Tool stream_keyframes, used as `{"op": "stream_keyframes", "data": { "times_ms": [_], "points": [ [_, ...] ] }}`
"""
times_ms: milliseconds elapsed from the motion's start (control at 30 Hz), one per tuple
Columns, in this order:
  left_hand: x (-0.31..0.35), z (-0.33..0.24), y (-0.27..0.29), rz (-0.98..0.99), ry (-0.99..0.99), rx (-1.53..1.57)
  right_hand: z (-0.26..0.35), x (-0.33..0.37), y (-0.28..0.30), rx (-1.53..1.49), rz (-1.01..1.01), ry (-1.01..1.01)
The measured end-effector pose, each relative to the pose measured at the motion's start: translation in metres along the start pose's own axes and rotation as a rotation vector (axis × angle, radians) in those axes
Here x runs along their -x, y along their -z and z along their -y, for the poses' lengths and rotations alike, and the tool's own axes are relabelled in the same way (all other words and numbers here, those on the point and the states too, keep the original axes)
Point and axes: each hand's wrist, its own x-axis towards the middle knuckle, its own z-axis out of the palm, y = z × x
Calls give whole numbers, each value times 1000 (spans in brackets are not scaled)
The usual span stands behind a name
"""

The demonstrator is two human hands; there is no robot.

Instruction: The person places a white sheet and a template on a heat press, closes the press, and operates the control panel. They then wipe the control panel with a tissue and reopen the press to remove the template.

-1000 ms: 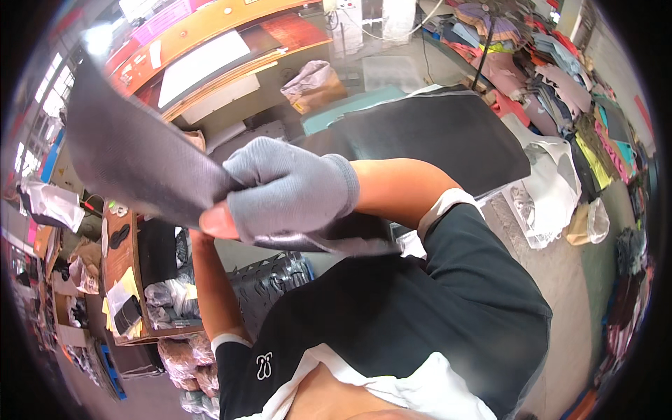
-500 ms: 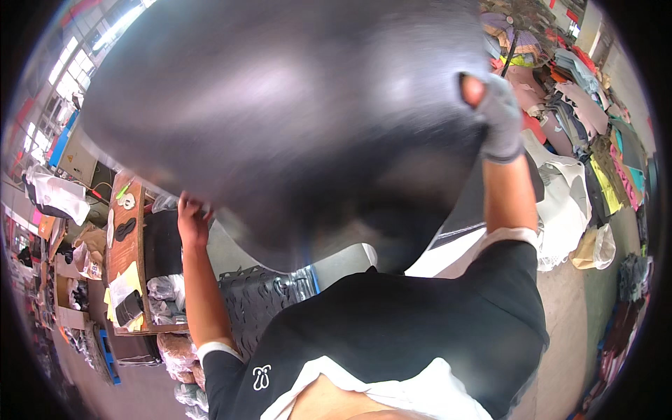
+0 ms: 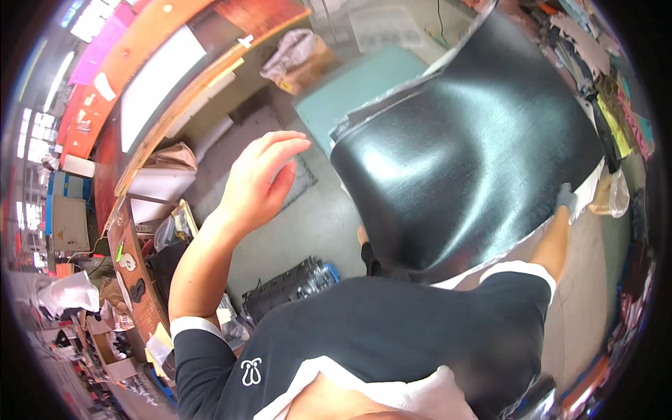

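A large, glossy black sheet that looks like leather (image 3: 448, 161) spreads out in front of me to the right. It lies over a pile of sheets, whose pale edges show along its left side. At its near right edge is my right hand (image 3: 568, 199) in a grey glove, closed on the rim, with part of the fingers hidden. My left hand (image 3: 262, 175), bare and holding nothing, is raised in the air left of the sheet. Its fingers are stretched out and the thumb is a little bent. A gap separates it from the sheet.
A pale green surface (image 3: 371, 87) stands beyond the pile, near a brown bag (image 3: 301, 63). Along the left runs a wooden bench (image 3: 168, 129) with a white sheet on it. Colourful scraps (image 3: 605, 126) are heaped at the far right. Black material (image 3: 283, 287) lies low by my left side.
The black sheet has come down from in front of me onto the pile at the right. My left hand has let go of it and risen; my right hand has moved lower along with the sheet.
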Motion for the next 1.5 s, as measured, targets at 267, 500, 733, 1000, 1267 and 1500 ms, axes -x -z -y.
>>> {"op": "stream_keyframes", "data": {
  "times_ms": [267,500,733,1000,1267,1500],
  "points": [
    [-39,-21,67,-123,-490,-98,160,318,-116,65,382,737],
    [-11,12,83,-153,-601,288,211,470,-144,314,419,1165],
    [60,123,131,-217,-627,528,221,503,-129,282,391,927],
    [180,202,271,-414,-570,352,303,692,-162,401,510,1107],
    [294,248,358,-719,-190,-124,505,894,-226,118,960,1707],
    [448,369,341,-802,827,-386,596,1087,-241,303,1221,2039]
  ]
}}
